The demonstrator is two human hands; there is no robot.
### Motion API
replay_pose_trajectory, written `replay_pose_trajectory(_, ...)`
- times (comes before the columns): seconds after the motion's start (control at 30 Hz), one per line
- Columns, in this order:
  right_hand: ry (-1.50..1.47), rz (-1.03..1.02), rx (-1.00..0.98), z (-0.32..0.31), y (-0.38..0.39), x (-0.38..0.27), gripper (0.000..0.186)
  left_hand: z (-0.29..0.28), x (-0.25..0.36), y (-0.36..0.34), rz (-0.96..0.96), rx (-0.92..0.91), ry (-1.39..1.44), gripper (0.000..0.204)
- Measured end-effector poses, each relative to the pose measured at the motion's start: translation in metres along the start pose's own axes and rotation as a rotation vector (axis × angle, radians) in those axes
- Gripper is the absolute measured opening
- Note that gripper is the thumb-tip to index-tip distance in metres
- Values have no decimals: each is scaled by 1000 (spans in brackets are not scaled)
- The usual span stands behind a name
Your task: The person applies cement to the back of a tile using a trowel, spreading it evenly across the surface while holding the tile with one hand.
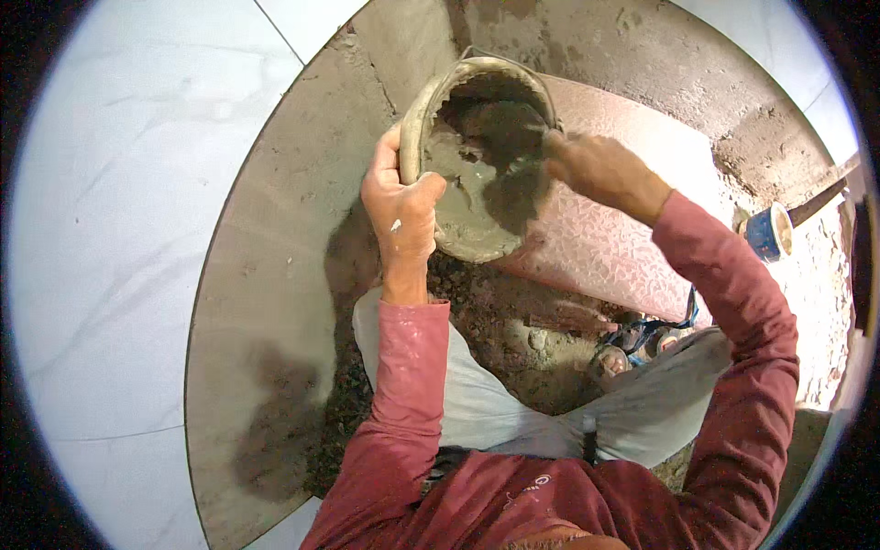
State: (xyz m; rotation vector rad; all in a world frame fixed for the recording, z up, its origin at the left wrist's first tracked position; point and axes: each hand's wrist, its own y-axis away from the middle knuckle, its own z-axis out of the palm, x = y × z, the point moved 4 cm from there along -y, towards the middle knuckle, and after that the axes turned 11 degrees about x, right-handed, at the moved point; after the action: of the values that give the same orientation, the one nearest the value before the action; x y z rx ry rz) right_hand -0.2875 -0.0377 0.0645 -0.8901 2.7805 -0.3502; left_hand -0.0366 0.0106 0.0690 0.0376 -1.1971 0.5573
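Note:
A mortar-crusted bucket [477, 249] is tipped so that its mouth faces me, with a thin wire handle [502, 52] at its far rim. Wet grey mortar [456, 197] coats the inside, and a darker shaded patch covers its right part. My left hand [401, 211] grips the left rim, thumb over the edge and fingers around the outside. At the right rim is my right hand [600, 170], closed and slightly blurred. What it holds, if anything, is hidden at the bucket's edge.
A pinkish patterned slab [605, 229] lies behind and right of the bucket. A curved grey cement surface [275, 275] borders white marbled tiles [137, 229]. Loose soil [495, 316] lies between my legs. To the right are a small blue container [768, 232] and blue straps [653, 327].

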Motion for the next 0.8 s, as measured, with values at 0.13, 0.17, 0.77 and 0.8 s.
replay_pose_trajectory(0.13, -351, 42, -154, 21, 14, -9, 42, -2, 0, 1, -67, 15, 55, 61)
replay_pose_trajectory(0.17, -361, 31, -157, 24, 19, -6, 42, -3, 0, 2, -76, -2, 53, 62)
replay_pose_trajectory(0.77, -667, -19, -317, 23, 36, -25, 40, -3, 1, 2, -88, 3, 84, 61)
replay_pose_trajectory(0.8, -682, -31, -302, 20, 38, -29, 37, -3, 1, 2, -91, 4, 82, 61)
